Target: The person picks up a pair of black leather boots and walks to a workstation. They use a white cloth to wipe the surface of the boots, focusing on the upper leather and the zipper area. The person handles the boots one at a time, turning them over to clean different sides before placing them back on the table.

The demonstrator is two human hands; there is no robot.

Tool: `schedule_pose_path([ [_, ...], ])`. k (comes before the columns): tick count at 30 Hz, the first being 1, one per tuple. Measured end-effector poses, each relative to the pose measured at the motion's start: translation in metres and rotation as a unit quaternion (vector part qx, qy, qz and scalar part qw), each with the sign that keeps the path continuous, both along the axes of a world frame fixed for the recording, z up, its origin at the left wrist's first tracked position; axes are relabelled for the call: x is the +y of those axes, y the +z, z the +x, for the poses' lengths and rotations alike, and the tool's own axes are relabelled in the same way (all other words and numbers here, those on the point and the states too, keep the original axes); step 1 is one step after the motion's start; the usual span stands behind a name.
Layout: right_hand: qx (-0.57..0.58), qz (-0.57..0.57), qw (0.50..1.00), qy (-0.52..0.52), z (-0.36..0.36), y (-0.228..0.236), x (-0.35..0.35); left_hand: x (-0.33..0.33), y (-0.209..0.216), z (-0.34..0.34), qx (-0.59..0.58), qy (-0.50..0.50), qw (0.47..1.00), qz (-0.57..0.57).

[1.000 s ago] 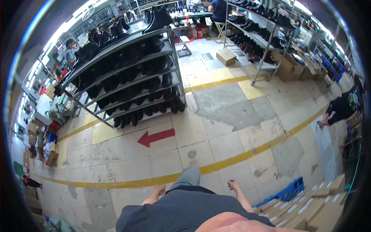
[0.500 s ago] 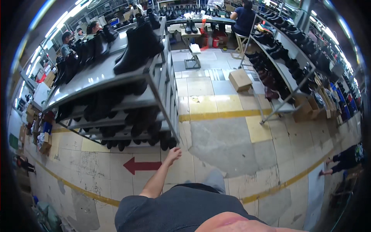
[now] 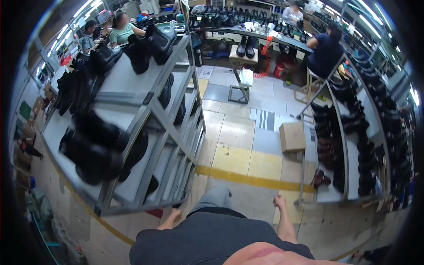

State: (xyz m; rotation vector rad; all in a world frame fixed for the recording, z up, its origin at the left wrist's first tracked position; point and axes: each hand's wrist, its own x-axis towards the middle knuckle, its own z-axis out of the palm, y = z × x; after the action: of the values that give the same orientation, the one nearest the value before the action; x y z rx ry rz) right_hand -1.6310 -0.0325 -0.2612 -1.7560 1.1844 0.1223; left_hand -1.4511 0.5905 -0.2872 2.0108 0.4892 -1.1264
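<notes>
My left hand (image 3: 176, 215) hangs low beside my body, near the lower end of a grey metal shoe rack (image 3: 152, 104). Its fingers look curled, and nothing shows in them. On my other side, my right hand (image 3: 279, 202) is held out low with loosely closed fingers and nothing visible inside. It is apart from the second shoe rack (image 3: 346, 152) on the right. Black boots (image 3: 161, 42) stand on the left rack's top shelf, and dark shoes (image 3: 95, 145), blurred, sit on the shelf below.
An aisle of worn tiles (image 3: 234, 128) with a yellow line (image 3: 247, 179) runs between the racks. A cardboard box (image 3: 292, 137) stands by the right rack. Ahead, a stool (image 3: 243, 55) carries black boots before a long workbench (image 3: 247, 30). Several people sit around the benches.
I have moved forward between the racks, and the left rack now looms closer. My left hand has drawn back toward my body. My right hand has come into view.
</notes>
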Motion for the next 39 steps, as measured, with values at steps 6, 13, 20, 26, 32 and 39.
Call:
schedule_pose_path([
  [6,-0.163,-0.001,0.986,-0.040,0.288,0.045,-0.128,-0.087,0.010,0.118,0.069,-0.003,0.992,0.107],
  [13,-0.027,0.084,0.996,0.000,0.436,0.024,-0.167,-0.334,0.015,0.468,-0.057,0.065,0.990,-0.113],
  [20,-0.043,-0.031,0.988,0.146,0.634,0.049,-0.213,-0.489,0.093,0.760,-0.190,0.110,0.941,-0.257],
  [26,-0.206,-0.118,0.908,0.346,0.983,0.160,-0.227,-0.486,0.110,0.890,-0.101,0.196,0.945,-0.242],
  [32,-0.394,-0.100,0.819,0.406,1.271,0.275,-0.184,-0.404,0.065,0.993,-0.046,0.362,0.922,-0.129],
  [39,-0.431,0.064,0.865,0.248,1.478,0.233,-0.173,-0.367,0.063,1.212,-0.030,0.376,0.921,-0.092],
])
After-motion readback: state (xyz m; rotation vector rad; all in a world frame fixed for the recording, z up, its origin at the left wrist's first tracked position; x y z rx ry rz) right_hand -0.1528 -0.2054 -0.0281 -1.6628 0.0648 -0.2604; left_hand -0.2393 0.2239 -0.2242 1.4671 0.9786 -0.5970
